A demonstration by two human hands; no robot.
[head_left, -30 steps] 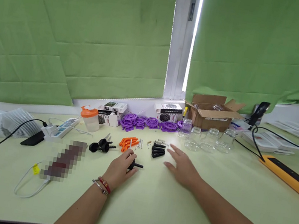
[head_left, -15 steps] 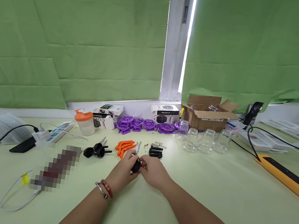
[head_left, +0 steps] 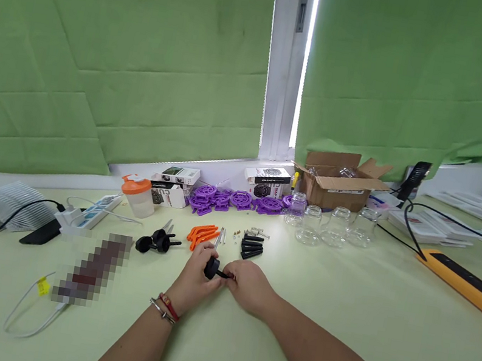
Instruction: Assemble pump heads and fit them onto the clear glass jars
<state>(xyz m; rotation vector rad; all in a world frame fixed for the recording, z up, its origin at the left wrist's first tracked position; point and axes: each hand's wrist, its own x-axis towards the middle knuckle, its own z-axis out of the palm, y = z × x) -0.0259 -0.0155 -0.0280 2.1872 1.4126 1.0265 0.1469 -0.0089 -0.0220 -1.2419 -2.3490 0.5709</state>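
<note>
A black cup-shaped plastic part [head_left: 210, 268] with a thin stem sits between the thumb and fingers of my left hand [head_left: 194, 277], which is closed on it. The stem points right, into the pinched fingertips of my right hand [head_left: 248, 281]. Whether those fingertips also hold something small is hidden. Just beyond my hands lie orange handles [head_left: 201, 235], metal pins [head_left: 222, 236], springs [head_left: 257, 232] and short black rods [head_left: 252, 247]. More black cup-shaped parts [head_left: 159, 242] rest on the table to the left.
Purple plastic frames [head_left: 241, 200], printed boxes [head_left: 266, 183] and an open cardboard box [head_left: 336, 187] line the back. Glass jars [head_left: 337, 227] stand at the right of centre. An orange-lidded shaker [head_left: 139, 195] and a power strip [head_left: 100, 209] are on the left, an orange-yellow bar [head_left: 467, 292] on the right.
The black part has turned in my left hand, so its stem now shows. My right hand has shifted slightly down and away from the cup end.
</note>
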